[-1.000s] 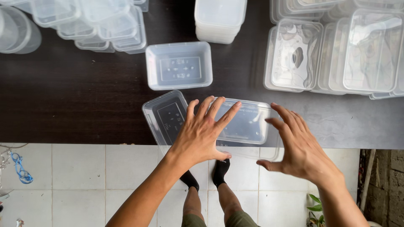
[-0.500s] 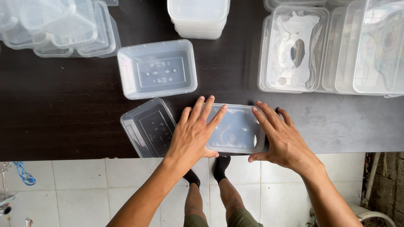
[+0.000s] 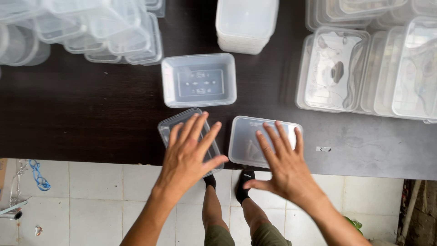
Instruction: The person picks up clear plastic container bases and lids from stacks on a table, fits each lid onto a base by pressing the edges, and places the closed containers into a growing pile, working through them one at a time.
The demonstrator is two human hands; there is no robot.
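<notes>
The left hand (image 3: 189,152) lies flat, with the fingers spread, on a clear rectangular plastic container (image 3: 184,125) at the near edge of the dark wooden table (image 3: 82,114). The hand is open and grips nothing; it only presses on the top. This container is turned a little, so its long axis runs from far-left to near-right, and its near corner comes to the table edge.

The right hand (image 3: 282,166) is also open, fingers spread and pointing to the far side. The fingertips rest on a clear rectangular plastic lid (image 3: 252,136), which seems to sit on a second container. The palm is beyond the table edge, above the white tiled floor (image 3: 91,196). The long axis of this lid runs left to right, nearly parallel to the table edge, and its near side is at the edge. The two pieces lie just beside each other, with a narrow gap between them.

Just far from them stands an open clear rectangular plastic box (image 3: 199,79), long axis left to right. Farther is a stack of white containers (image 3: 246,23). At the far left lie piles of clear lids (image 3: 104,32), at the right rows of clear containers (image 3: 364,68). There is bare table to the left of the left hand and to the right of the right hand.
</notes>
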